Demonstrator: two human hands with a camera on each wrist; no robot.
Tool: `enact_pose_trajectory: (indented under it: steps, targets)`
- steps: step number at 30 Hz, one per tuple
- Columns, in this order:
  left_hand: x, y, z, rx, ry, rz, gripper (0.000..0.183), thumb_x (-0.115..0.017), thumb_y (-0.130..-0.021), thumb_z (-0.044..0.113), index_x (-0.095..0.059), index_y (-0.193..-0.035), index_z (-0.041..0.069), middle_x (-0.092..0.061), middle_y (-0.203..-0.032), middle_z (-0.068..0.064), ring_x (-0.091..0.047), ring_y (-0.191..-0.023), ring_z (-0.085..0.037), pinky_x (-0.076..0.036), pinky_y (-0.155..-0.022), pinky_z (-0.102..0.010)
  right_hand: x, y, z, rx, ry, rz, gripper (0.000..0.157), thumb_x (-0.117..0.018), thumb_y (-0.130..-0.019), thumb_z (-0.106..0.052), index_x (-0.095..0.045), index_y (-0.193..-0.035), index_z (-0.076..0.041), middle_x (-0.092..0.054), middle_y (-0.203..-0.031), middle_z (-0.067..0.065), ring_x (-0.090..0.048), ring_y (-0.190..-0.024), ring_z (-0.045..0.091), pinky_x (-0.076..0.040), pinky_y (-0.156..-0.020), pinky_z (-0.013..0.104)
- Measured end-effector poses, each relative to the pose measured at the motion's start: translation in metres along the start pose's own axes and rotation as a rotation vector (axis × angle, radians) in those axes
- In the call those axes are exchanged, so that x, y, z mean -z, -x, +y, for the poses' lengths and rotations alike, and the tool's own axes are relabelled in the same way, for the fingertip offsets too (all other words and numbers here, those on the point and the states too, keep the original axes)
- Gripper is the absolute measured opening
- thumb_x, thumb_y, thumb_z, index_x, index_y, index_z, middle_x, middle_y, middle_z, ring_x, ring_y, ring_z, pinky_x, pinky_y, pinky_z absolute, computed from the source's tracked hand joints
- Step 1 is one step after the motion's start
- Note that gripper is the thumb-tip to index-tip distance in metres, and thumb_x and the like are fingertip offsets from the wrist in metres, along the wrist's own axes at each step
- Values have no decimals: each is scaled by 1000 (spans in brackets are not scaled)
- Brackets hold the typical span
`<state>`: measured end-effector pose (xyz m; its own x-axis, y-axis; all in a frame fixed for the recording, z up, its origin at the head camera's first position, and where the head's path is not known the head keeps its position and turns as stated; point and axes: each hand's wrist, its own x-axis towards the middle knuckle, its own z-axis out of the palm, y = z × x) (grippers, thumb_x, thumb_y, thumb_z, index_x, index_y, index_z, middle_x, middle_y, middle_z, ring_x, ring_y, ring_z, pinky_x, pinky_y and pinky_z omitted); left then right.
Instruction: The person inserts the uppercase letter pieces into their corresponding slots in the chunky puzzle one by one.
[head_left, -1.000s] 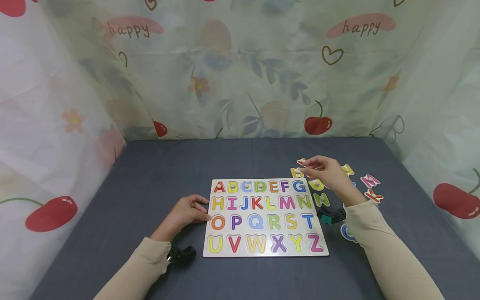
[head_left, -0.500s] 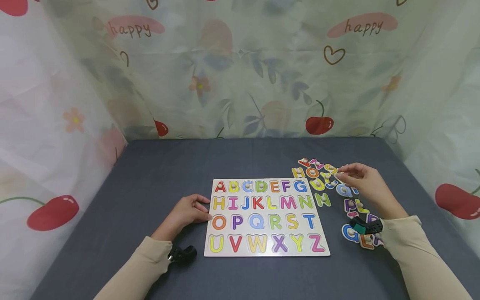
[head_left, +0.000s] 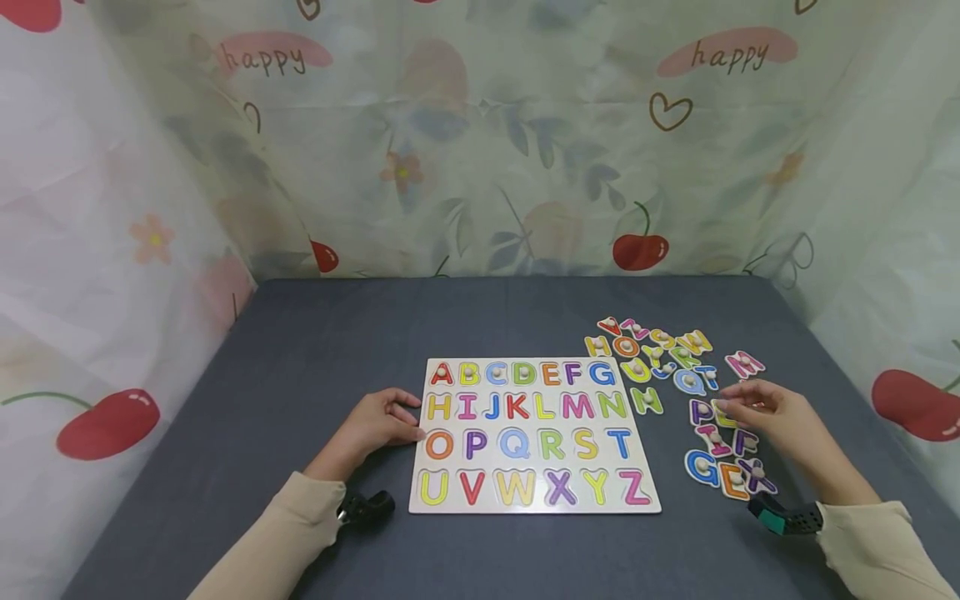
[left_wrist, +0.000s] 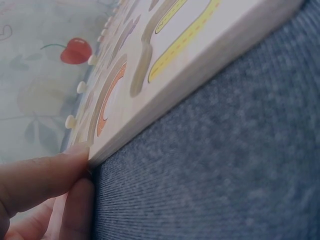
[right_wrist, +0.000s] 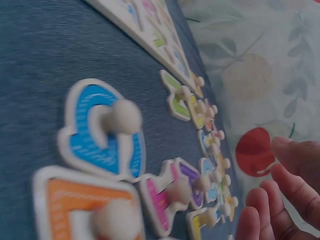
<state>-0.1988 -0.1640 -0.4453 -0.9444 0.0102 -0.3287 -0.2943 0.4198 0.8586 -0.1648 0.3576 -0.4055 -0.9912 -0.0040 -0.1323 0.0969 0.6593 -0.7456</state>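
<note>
The head view is facing forward and down. Both wrist views are looking closer, lower, sharing the alphabet board (head_left: 534,435).

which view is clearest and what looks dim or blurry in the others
Head: brightest, with the alphabet board legible; left wrist: dim and hazy, the tablecloth soft toward the right edge; right wrist: also dim, the near orange E piece and blue G piece blurred.

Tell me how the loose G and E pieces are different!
The G piece is blue, while the E piece is orange. The G piece is curvy; the E piece is boxy. The G piece lies nearer the board than the E piece does. Both lie on the table and have round knobs.
</note>
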Motion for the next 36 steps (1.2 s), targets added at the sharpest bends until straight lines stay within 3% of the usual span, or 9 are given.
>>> enact_pose_trajectory:
  steps: [5, 10, 18, 26, 36]
  targets:
    - [0, -1, 0, -4, -2, 1, 48, -83, -69, -2, -62, -112, 1, -63, -78, -10, -62, -66, -17, -52, -61, -27, 0, 20, 12, -73, 37, -24, 54, -63, -93, -41, -56, -123, 3, -69, -100, 2, -61, -77, 3, -52, -66, 27]
    - [-1, -2, 0, -8, -5, 3, 48, -83, -69, -2, -62, -112, 1, -62, -77, -9, -62, -65, -17, -52, -61, -27, 5, 38, 22, -148, 79, -80, 58, -64, -92, -42, -57, -125, 4, -68, -97, -1, -54, -72, 8, -46, -61, 27]
    - [0, -1, 0, -8, 0, 3, 49, -84, -68, -2, -62, -112, 0, -62, -77, -10, -61, -66, -17, -52, -61, -27, -5, 55, 29, -82, 60, -84, 45, -69, -90, -28, -62, -118, 6, -66, -80, -6, -52, -62, 9, -42, -56, 25]
    - [-1, -2, -1, -4, -4, 10, 49, -84, -69, -2, -62, -113, 1, -63, -78, -10, -62, -66, -16, -52, -61, -27, -14, 53, 29, -88, 80, -122, 46, -72, -87, -27, -62, -117, 7, -62, -78, -1, -52, -62, 7, -41, -56, 23]
    - [0, -1, -1, -12, 6, 4, 49, -83, -69, -3, -61, -112, 0, -62, -77, -10, -61, -65, -16, -52, -61, -27, -22, 51, 30, -51, 134, -72, 42, -77, -82, -27, -67, -111, 2, -56, -72, -3, -49, -59, 4, -37, -54, 24]
